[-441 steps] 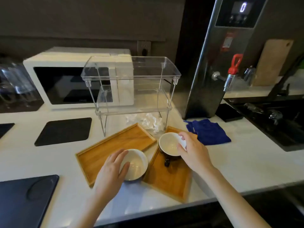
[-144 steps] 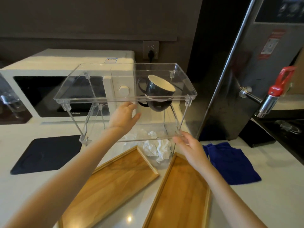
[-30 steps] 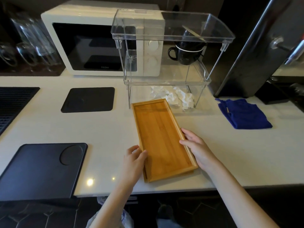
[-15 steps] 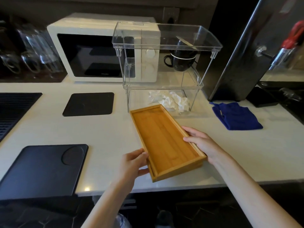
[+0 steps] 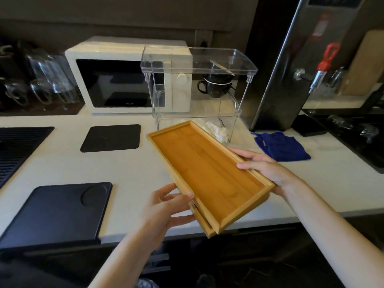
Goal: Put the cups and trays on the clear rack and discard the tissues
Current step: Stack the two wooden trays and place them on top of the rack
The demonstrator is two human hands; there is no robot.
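Two stacked wooden trays [image 5: 207, 171] are held above the white counter, tilted, far end toward the clear rack [image 5: 199, 65]. My left hand [image 5: 166, 206] grips their near left edge and my right hand [image 5: 268, 169] grips the right long edge. Two dark cups [image 5: 216, 85] with white insides sit stacked on the rack's lower shelf at the right. Crumpled white tissues [image 5: 216, 129] lie on the counter under the rack, partly hidden behind the trays.
A white microwave [image 5: 116, 80] stands behind the rack, and a steel water boiler [image 5: 291, 69] to its right. A blue cloth [image 5: 280, 145] lies right of the rack. Black mats [image 5: 111, 138] [image 5: 56, 210] lie at the left. A sink [image 5: 357, 134] is at far right.
The stacked trays have been lifted off the counter and raised toward the rack, both hands still on their edges. The cups went onto the rack's lower shelf earlier.
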